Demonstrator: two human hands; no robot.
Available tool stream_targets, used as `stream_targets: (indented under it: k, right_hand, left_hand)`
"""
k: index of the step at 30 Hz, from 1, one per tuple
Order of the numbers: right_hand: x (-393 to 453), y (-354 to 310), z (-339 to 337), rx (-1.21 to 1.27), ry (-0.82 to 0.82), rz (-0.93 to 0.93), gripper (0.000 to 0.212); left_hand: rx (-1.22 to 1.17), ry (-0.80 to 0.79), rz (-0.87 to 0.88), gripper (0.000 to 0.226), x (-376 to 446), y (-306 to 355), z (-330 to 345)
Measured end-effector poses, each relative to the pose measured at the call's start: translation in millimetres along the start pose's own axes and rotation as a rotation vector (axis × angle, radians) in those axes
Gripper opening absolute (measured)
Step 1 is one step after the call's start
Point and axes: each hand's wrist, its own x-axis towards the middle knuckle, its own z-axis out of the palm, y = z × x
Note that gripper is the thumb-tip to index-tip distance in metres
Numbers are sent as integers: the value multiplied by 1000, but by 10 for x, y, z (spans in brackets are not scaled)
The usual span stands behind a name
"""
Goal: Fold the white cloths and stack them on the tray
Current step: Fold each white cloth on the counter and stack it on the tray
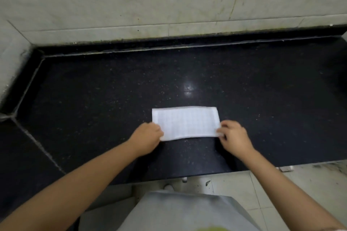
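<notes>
Cloth [185,123] flat on black counter [93,90], near front edge, already a narrow rectangle; left hand [148,137] pinching near left corner, right hand [232,135] pinching near right corner, fingers curled on fabric. Risk on next fold: uneven lift from either corner skewing the layers, or thin fabric sliding on the polished stone and opening out, or slipping off the front edge. Tray and other cloths out of view; fingertips partly hidden under cloth edge, number of folded layers not discernible.
</notes>
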Motion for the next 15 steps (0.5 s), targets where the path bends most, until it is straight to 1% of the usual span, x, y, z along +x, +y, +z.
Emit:
stream_targets:
  k: [1,2,3,5,6,7,8,9,10,11,13,15]
  right_hand:
    - [-91,-22,98,-32,-81,58,26]
    - [-158,-53,152,-12,-110,110,28]
    - [-193,-91,172,35,-73,159,28]
    - [-192,-178,139,89,55,280,29]
    - [-159,-212,113,66,83,355,33]
    - [-111,-242,87,25,78,432,37]
    - [-65,-272,76,-22,51,495,39]
    - [-27,-299,84,-58,21,540,40]
    - [5,-330,92,-73,-3,576,39]
    - [32,-352,107,-68,-17,604,37]
    - [82,-384,141,-17,-13,650,30]
    - [124,-417,145,30,0,679,23]
  left_hand:
    - [-37,-96,-60,30,-23,63,104]
    - [-71,-139,-121,29,-42,87,181]
    - [-125,-98,-143,29,-53,98,213]
    - [-173,0,-143,22,-22,78,177]
    - [-168,70,-149,17,27,40,218]
    - [-169,129,-181,13,100,11,212]
    - [-165,165,-224,18,187,-4,219]
    - [-205,148,-278,30,269,11,212]
    - [-268,125,-340,43,344,39,208]
    - [-301,61,-393,52,394,65,237]
    - [-267,-48,-462,62,433,95,356]
    - [-232,-89,-485,64,442,129,455]
